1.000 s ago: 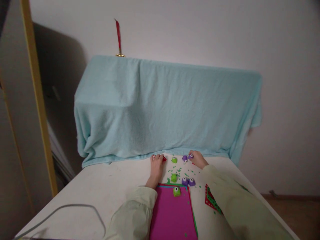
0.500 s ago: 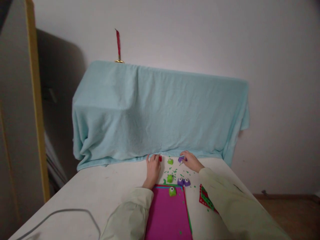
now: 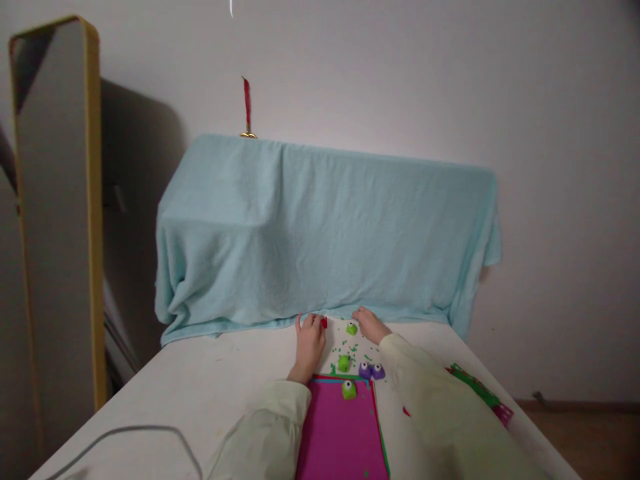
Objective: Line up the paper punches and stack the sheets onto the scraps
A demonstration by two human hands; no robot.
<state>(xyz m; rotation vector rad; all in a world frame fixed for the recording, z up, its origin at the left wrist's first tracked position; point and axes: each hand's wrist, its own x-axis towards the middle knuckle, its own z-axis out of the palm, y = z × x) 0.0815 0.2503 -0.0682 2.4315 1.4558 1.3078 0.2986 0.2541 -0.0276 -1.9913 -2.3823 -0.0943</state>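
Observation:
My left hand [image 3: 309, 340] lies on the white table [image 3: 210, 380] with fingers curled on a small red piece [image 3: 324, 323] at the far edge. My right hand [image 3: 370, 325] reaches beside a green googly-eyed punch [image 3: 352, 328], fingers closed, what they hold hidden. Another green punch [image 3: 344, 363] and two purple punches [image 3: 371, 371] sit amid green paper bits. A third green punch [image 3: 349, 390] rests on the magenta sheet [image 3: 340, 437] before me.
A light-blue cloth [image 3: 325, 227] covers a bulky shape at the table's far end, a red-ribboned ornament [image 3: 247, 107] above it. A yellow-framed mirror [image 3: 55, 220] leans at the left. A grey cable [image 3: 125, 437] crosses the near left. Red and green sheets [image 3: 477, 390] lie at the right.
My right hand has moved left from the purple punches toward the far green punch, and those far purple punches no longer show. The camera has tilted, bringing the mirror into view.

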